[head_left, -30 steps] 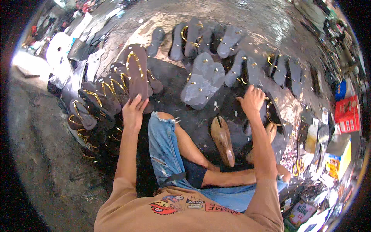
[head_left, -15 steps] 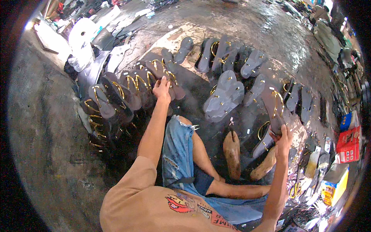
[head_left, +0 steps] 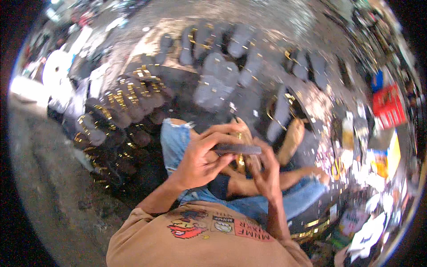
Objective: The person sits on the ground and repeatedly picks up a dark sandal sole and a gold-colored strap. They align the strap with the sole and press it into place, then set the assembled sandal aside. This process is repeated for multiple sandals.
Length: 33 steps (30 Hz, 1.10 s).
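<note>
head view | left fisheye, head-worn | facing down | near the shirt [head_left: 202,244]

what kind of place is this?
Likely a small sandal workshop: a gold-strapped sandal being handled, more sandals laid out in rows, and a foot-shaped wooden form beside the worker.

Near left: grey floor [head_left: 49,182], dull and streaked with darker patches.
Far side: the floor runs on, with a pale sheen toward the right.
Middle: a dark ground covering [head_left: 184,82], a flat pale brown patch [head_left: 151,44] along its far edge.
Left edge: a glaring white patch [head_left: 29,91], too bright to make out; beside it a white sheet [head_left: 55,73] with a small hole.
Far left: blurred mixed scraps [head_left: 82,20].
Right: a red box [head_left: 389,107], a blue piece [head_left: 377,82] just beyond, a yellow-and-white box [head_left: 393,153] nearer.
Far right: dark, blurred clutter [head_left: 396,35].
Near right: white scraps [head_left: 369,231].
Light: strong at left, dappled at right.
</note>
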Tool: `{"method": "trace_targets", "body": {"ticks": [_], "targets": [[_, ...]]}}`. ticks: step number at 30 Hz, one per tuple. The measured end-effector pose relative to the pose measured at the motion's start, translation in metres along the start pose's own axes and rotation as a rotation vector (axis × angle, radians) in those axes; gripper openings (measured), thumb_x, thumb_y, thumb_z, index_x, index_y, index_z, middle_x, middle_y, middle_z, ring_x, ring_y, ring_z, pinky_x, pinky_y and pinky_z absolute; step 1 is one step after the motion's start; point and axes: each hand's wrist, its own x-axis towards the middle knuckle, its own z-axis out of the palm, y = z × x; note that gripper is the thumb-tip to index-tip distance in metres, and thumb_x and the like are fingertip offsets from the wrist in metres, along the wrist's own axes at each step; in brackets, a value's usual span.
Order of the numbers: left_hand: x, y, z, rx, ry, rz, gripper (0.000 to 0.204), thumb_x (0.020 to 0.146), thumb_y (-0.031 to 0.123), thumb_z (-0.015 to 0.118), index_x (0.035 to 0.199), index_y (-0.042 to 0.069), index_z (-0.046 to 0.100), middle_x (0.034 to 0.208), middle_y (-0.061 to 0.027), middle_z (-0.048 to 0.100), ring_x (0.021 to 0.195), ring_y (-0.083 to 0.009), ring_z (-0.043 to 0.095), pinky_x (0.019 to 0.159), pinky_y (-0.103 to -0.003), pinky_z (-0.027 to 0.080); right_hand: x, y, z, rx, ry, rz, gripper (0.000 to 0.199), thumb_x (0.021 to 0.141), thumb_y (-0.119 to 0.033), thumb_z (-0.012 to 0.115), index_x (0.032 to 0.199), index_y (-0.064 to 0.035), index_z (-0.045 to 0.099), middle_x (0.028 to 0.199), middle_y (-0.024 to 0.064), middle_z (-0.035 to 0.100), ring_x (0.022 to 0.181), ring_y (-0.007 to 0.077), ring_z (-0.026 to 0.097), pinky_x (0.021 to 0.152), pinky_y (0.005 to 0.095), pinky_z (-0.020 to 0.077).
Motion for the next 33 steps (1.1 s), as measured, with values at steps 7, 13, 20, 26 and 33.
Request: {"method": "trace_targets", "body": {"ticks": [7, 13, 20, 26, 33], "targets": [[0.013, 0.037, 0.026, 0.28, -0.114, 0.379, 0.046, 0.076, -0.001, 0.081, 0.119, 0.01, 0.074, 0.129, -0.0101, 0.066, 0.115, -0.0324, 0.068, 0.103, -0.046, 0.054, 0.003, -0.072, -0.053, -0.151, 0.076, -0.418, 0.043, 0.072, 0.008, 0.075, 0.114, -0.0009, 0.072, 0.118, 0.0165, 0.074, 0.113, 0.0337, 0.073, 0.097, 0.0425, 0.0594], [0.016, 0.023, 0.02, 0.326, -0.208, 0.452, 0.041, 0.092, 0.02, 0.077, 0.127, 0.007, 0.059, 0.127, -0.0171, 0.068, 0.115, -0.0393, 0.069, 0.102, -0.057, 0.054, -0.001, -0.063, -0.05, -0.167, 0.161, -0.472, 0.044, 0.072, 0.003, 0.079, 0.115, 0.0004, 0.073, 0.116, 0.0191, 0.076, 0.11, 0.0352, 0.076, 0.094, 0.0412, 0.062], [-0.01, 0.004, 0.025, 0.176, -0.242, 0.128, 0.045, 0.084, -0.007, 0.074, 0.126, 0.007, 0.062, 0.118, -0.0147, 0.07, 0.102, -0.0336, 0.072, 0.088, -0.042, 0.06, 0.002, -0.062, -0.045, -0.234, -0.092, -0.224, 0.067, 0.071, 0.0, 0.085, 0.134, -0.0035, 0.062, 0.144, 0.0192, 0.061, 0.122, 0.0362, 0.07, 0.099, 0.0446, 0.0598], [-0.007, -0.018, 0.008, 0.359, -0.109, -0.024, 0.047, 0.078, -0.005, 0.074, 0.123, 0.005, 0.063, 0.113, -0.0131, 0.075, 0.097, -0.0268, 0.074, 0.09, -0.041, 0.061, -0.005, 0.049, 0.005, 0.352, 0.025, -0.033, 0.06, 0.082, -0.011, 0.089, 0.134, -0.0029, 0.061, 0.143, 0.0174, 0.062, 0.126, 0.0322, 0.064, 0.107, 0.0433, 0.0498], [0.047, -0.101, -0.067, -1.074, 0.24, -0.44, 0.071, 0.082, 0.015, 0.058, 0.151, 0.002, 0.049, 0.164, -0.0216, 0.042, 0.15, -0.0437, 0.043, 0.116, -0.071, 0.04, -0.001, 0.097, 0.032, -0.295, -0.148, 0.453, 0.097, 0.077, -0.014, 0.087, 0.159, -0.0108, 0.036, 0.139, 0.0304, 0.059, 0.126, 0.0431, 0.06, 0.107, 0.0455, 0.0498]]}}
